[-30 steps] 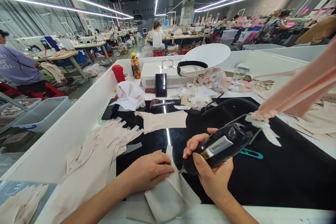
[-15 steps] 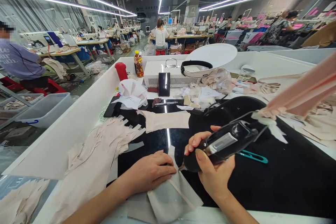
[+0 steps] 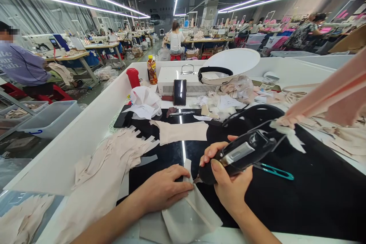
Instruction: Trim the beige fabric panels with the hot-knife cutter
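Barely shifted since before, the right hand (image 3: 230,190) grips a black handheld tool (image 3: 238,155), its tip at a pale fabric piece (image 3: 190,217) on the black mat's (image 3: 300,198) near edge. The left hand (image 3: 164,190) lies flat, pinning the piece. Stacked pieces (image 3: 114,160) on the mat's left side look finished.

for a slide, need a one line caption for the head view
Left hand presses a pale fabric piece flat; right hand holds a black handheld tool at its edge

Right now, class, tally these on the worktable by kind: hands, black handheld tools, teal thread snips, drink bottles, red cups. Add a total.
hands: 2 (left hand, right hand)
black handheld tool: 1
teal thread snips: 1
drink bottle: 1
red cup: 1
total: 6
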Available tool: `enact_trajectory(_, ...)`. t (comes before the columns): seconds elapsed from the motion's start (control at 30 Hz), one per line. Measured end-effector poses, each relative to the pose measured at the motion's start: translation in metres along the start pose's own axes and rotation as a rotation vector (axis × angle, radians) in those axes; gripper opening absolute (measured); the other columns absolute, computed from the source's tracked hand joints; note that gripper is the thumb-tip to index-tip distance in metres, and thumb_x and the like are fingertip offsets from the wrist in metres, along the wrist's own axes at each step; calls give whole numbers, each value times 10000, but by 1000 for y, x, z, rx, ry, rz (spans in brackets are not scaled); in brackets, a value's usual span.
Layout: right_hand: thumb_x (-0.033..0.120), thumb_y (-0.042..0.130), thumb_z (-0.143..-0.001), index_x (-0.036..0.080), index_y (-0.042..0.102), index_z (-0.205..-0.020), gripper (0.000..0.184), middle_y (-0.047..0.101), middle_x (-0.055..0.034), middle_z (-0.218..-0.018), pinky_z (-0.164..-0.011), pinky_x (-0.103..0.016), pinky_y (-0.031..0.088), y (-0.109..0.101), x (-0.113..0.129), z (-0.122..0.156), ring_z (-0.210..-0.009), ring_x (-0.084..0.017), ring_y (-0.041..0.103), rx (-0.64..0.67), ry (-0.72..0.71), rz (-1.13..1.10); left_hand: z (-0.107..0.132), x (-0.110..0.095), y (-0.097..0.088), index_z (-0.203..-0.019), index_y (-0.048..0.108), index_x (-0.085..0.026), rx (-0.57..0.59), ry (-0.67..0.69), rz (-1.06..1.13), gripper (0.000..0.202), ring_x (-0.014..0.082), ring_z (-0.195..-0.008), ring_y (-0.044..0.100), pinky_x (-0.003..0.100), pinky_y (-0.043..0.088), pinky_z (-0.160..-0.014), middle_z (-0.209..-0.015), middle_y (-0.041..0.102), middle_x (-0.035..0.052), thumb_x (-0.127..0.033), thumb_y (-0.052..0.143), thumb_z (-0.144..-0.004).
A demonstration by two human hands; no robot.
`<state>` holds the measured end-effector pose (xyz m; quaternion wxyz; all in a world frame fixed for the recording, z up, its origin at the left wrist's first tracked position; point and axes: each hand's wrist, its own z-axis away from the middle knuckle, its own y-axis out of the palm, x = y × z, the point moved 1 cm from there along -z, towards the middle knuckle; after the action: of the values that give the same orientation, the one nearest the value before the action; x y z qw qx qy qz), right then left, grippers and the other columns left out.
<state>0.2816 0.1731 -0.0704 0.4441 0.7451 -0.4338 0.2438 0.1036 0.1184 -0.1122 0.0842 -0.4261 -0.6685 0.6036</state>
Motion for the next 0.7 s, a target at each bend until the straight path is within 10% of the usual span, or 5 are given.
enact_trajectory(0.7,133,730,-920,325,544,-1295,461,664,41,-880,-614,-292,564,3,-7,-10,-682,-135,656,-3,-29,20,2,0,1,-1226,698,-220,6,-33,3,242,249,-1224,612,350,544,-1024,-1317,602,134,-275,525,-1066)
